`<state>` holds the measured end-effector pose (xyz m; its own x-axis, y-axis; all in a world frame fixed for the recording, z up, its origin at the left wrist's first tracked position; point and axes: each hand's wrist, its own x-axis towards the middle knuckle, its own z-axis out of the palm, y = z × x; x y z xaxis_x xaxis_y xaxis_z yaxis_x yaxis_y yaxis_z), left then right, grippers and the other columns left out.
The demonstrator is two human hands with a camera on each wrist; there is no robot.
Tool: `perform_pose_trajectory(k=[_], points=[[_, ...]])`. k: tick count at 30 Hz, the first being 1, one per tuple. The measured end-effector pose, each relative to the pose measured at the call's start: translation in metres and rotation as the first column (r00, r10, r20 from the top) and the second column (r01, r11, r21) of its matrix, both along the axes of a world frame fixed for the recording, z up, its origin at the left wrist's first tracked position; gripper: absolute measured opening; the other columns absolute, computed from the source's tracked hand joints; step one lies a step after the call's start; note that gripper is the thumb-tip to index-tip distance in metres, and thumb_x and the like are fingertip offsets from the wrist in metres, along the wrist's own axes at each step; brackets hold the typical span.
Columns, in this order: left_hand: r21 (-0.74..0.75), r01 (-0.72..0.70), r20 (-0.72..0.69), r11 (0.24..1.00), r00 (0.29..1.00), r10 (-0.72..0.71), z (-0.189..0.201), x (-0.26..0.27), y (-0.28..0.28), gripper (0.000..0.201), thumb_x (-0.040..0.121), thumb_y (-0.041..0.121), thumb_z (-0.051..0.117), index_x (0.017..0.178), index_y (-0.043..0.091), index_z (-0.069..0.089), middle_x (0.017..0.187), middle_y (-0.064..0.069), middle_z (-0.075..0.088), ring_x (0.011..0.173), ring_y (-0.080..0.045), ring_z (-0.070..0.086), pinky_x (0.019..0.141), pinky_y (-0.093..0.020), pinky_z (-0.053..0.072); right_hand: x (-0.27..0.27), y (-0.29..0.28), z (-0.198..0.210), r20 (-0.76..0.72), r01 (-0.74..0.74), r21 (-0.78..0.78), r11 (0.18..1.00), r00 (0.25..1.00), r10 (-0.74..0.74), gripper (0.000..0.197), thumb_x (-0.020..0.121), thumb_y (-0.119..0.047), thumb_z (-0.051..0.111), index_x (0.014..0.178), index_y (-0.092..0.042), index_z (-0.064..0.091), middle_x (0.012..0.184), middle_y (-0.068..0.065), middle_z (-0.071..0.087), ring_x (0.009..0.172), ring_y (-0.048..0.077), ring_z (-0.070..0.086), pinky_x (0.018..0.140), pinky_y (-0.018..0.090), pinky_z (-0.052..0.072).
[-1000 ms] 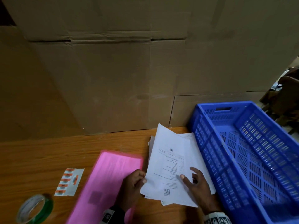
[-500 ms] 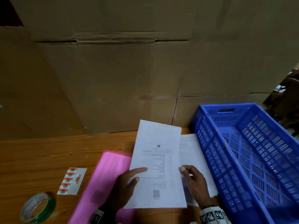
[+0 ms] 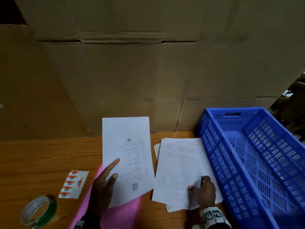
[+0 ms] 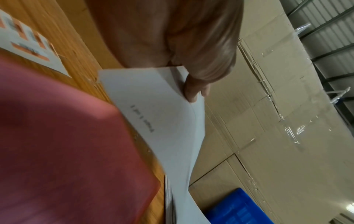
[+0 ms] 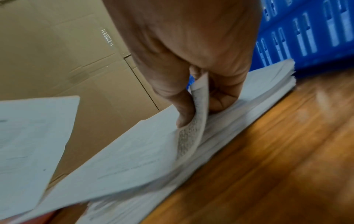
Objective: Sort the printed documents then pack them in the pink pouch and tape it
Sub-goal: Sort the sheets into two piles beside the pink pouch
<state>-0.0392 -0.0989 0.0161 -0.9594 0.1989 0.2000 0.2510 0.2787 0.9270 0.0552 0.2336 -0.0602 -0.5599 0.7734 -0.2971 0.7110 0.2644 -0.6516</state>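
Observation:
My left hand (image 3: 105, 180) holds one printed sheet (image 3: 127, 156) lifted above the pink pouch (image 3: 122, 215), thumb on its face. In the left wrist view the fingers (image 4: 193, 89) grip that sheet (image 4: 162, 115) over the pouch (image 4: 67, 151). The stack of documents (image 3: 179, 169) lies on the wooden table (image 3: 41, 159) beside the blue crate. My right hand (image 3: 203, 190) pinches the near corner of the stack's top sheet; the right wrist view shows the thumb and fingers (image 5: 185, 109) curling that corner up off the stack (image 5: 239, 121).
A blue plastic crate (image 3: 257, 162) stands at the right, touching the stack. A roll of green-cored tape (image 3: 38, 210) and a sticker sheet (image 3: 73, 184) lie at the left front. Large cardboard boxes (image 3: 132, 76) wall off the back of the table.
My left hand has carried the top sheet leftward off the stack and over the pink pouch. My right hand has slid to the stack's near corner and pinched up its new top sheet.

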Motion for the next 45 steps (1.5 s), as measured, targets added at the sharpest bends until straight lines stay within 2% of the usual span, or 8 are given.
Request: perform_pose_trajectory(k=[13, 18, 23, 30, 35, 38, 41, 45], points=[[-0.107, 0.146, 0.098, 0.984, 0.986, -0.135, -0.024, -0.009, -0.011, 0.048, 0.079, 0.081, 0.042, 0.121, 0.063, 0.056, 0.125, 0.042, 0.053, 0.121, 0.016, 0.049, 0.092, 0.002, 0.034, 0.022, 0.031, 0.011, -0.223, -0.065, 0.164, 0.984, 0.970, 0.101, 0.026, 0.093, -0.016, 0.069, 0.068, -0.009, 0.063, 0.065, 0.009, 0.061, 0.065, 0.025, 0.058, 0.061, 0.032, 0.040], [-0.118, 0.156, 0.102, 0.981, 0.984, -0.144, -0.022, -0.010, -0.008, 0.040, 0.088, 0.052, 0.046, 0.126, 0.049, 0.061, 0.127, 0.034, 0.058, 0.124, 0.008, 0.050, 0.100, -0.003, 0.032, 0.023, 0.029, 0.050, -0.490, -0.055, -0.108, 0.993, 0.872, -0.005, 0.021, 0.099, -0.009, 0.060, 0.080, -0.002, 0.062, 0.057, 0.010, 0.057, 0.049, 0.023, 0.052, 0.050, 0.031, 0.042], [-0.106, 0.166, 0.177, 0.980, 0.973, -0.145, 0.002, -0.005, 0.008, 0.026, 0.099, 0.041, 0.049, 0.120, 0.043, 0.063, 0.116, 0.049, 0.053, 0.119, 0.020, 0.046, 0.100, -0.005, 0.031, 0.020, -0.002, 0.089, -0.598, -0.294, -0.429, 0.854, 0.801, -0.025, 0.020, 0.100, -0.006, 0.055, 0.111, -0.006, 0.072, 0.104, 0.006, 0.078, 0.097, 0.022, 0.074, 0.085, 0.038, 0.060], [-0.069, 0.216, 0.296, 0.974, 0.937, -0.187, 0.028, 0.009, 0.021, 0.025, 0.079, 0.059, 0.070, 0.103, 0.059, 0.061, 0.098, 0.050, 0.058, 0.101, 0.024, 0.054, 0.096, -0.013, 0.043, 0.007, -0.052, 0.074, -0.581, -0.517, -0.485, 0.705, 0.793, 0.181, 0.023, 0.101, -0.008, 0.055, 0.117, -0.005, 0.071, 0.113, 0.007, 0.076, 0.108, 0.022, 0.072, 0.093, 0.033, 0.057], [-0.260, 0.051, 0.237, 0.964, 0.971, 0.013, 0.034, 0.017, 0.020, 0.049, 0.096, 0.027, 0.062, 0.140, 0.028, 0.041, 0.143, 0.016, 0.048, 0.133, -0.009, 0.048, 0.111, -0.028, 0.033, 0.004, -0.047, 0.050, -0.400, -0.453, -0.287, 0.844, 0.857, 0.324, 0.022, 0.092, -0.049, 0.064, 0.082, -0.029, 0.068, 0.087, -0.009, 0.074, 0.081, 0.014, 0.068, 0.069, 0.022, 0.052], [-0.128, 0.028, -0.004, 0.991, 1.000, -0.029, 0.030, 0.013, 0.005, 0.079, 0.085, 0.049, 0.058, 0.153, 0.026, 0.025, 0.155, 0.028, 0.027, 0.136, 0.011, 0.033, 0.108, -0.015, 0.022, 0.011, -0.013, 0.027, -0.172, -0.207, 0.091, 0.974, 0.960, 0.220, 0.025, 0.091, -0.034, 0.072, 0.107, -0.015, 0.068, 0.113, 0.010, 0.069, 0.096, 0.026, 0.064, 0.085, 0.039, 0.054], [-0.143, 0.049, -0.025, 0.988, 0.998, -0.053, 0.014, 0.010, -0.015, 0.089, 0.077, 0.079, 0.046, 0.153, 0.041, 0.019, 0.156, 0.030, 0.023, 0.139, 0.006, 0.032, 0.110, -0.034, 0.026, 0.026, 0.012, 0.010, 0.152, -0.230, 0.242, 0.943, 0.968, 0.198, 0.072, 0.088, -0.046, 0.070, 0.139, -0.002, 0.044, 0.138, 0.022, 0.048, 0.122, 0.041, 0.051, 0.099, 0.052, 0.045], [-0.143, 0.047, -0.023, 0.989, 0.998, -0.051, 0.005, 0.010, -0.018, 0.064, 0.086, 0.054, 0.052, 0.142, 0.061, 0.024, 0.148, 0.042, 0.027, 0.132, 0.013, 0.037, 0.107, -0.031, 0.031, 0.028, 0.003, -0.005, 0.361, -0.306, 0.199, 0.931, 0.906, 0.220, 0.094, 0.087, -0.064, 0.056, 0.149, -0.006, 0.015, 0.159, 0.020, 0.021, 0.147, 0.034, 0.024, 0.118, 0.051, 0.028]])
